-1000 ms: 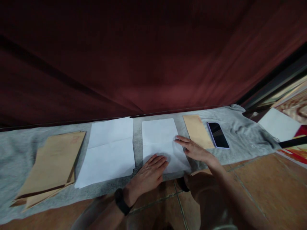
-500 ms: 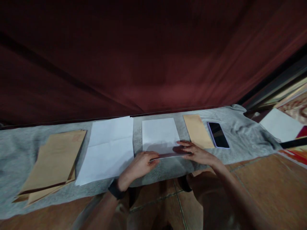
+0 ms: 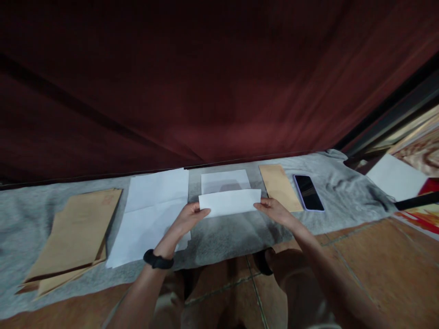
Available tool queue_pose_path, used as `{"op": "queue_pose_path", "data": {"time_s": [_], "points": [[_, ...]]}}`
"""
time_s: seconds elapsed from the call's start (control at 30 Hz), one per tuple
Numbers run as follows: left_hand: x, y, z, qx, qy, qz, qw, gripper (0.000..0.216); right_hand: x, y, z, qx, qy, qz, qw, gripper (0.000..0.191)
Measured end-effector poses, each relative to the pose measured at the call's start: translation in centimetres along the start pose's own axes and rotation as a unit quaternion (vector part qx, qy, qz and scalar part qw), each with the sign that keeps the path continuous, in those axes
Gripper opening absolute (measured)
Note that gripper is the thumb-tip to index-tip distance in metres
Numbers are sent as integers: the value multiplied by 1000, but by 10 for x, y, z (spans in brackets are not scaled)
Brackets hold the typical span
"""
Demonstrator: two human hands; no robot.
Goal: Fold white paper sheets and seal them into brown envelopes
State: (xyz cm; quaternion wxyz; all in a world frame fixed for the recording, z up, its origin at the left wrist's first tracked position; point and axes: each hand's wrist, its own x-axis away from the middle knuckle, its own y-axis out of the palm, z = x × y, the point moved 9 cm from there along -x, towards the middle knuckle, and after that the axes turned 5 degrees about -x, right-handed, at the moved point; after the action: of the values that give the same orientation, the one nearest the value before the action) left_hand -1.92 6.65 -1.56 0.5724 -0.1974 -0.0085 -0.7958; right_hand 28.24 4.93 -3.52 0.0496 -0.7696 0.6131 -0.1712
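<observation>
A white sheet of paper (image 3: 229,201) lies on the grey cloth (image 3: 233,233) in the middle, its near part folded up and away from me over the far part. My left hand (image 3: 187,218) pinches the left end of the folded edge. My right hand (image 3: 274,211) pinches the right end. Both hands are closed on the paper. A black band sits on my left wrist.
A stack of white sheets (image 3: 154,212) lies left of the folded paper, and a pile of brown envelopes (image 3: 73,237) further left. A single brown envelope (image 3: 279,187) and a dark phone (image 3: 307,193) lie on the right. A dark red curtain (image 3: 206,82) hangs behind.
My hands went from lying flat on the sheet to gripping its near edge, and have lifted that edge and folded it away from me over the far half.
</observation>
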Motion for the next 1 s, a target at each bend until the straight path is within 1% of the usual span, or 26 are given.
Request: {"op": "queue_pose_path", "data": {"time_s": [0.07, 0.17, 0.27, 0.37, 0.47, 0.53, 0.6, 0.7, 0.77, 0.8, 0.9, 1.0], "points": [[-6, -2, -2, -4, 1, 28, 1000, 48, -5, 2, 2, -10, 3, 6, 1000, 41], [-12, -4, -1, -14, 21, 68, 997, 48, -13, -1, 4, 12, 9, 41, 999, 42], [-17, -10, 2, -60, 42, 121, 990, 43, -20, -5, 0, 65, 1, 84, 994, 41], [-21, -17, 7, -129, 64, 183, 973, 43, -28, -8, -4, 136, 7, 119, 984, 37], [-25, -19, 8, -149, 67, 206, 965, 43, -33, -10, -9, 204, 25, 147, 968, 33], [-27, -20, 7, -134, 55, 204, 968, 44, -35, -10, -12, 238, 38, 156, 958, 30], [-26, -19, 6, -103, 35, 185, 977, 45, -37, -9, -15, 265, 48, 157, 950, 29], [-22, -13, 8, -42, 9, 125, 991, 42, -39, -8, -21, 301, 52, 155, 940, 30], [-18, -8, 12, -7, 5, 81, 997, 45, -40, -8, -25, 325, 53, 157, 931, 31], [-17, -6, 13, 2, 5, 68, 998, 47, -41, -8, -26, 335, 54, 159, 927, 31], [-16, -7, 12, -7, 0, 70, 998, 46, -41, -9, -28, 351, 64, 161, 920, 32], [-18, -7, 5, -19, -12, 74, 997, 40, -40, -8, -28, 361, 77, 156, 916, 32]]}}
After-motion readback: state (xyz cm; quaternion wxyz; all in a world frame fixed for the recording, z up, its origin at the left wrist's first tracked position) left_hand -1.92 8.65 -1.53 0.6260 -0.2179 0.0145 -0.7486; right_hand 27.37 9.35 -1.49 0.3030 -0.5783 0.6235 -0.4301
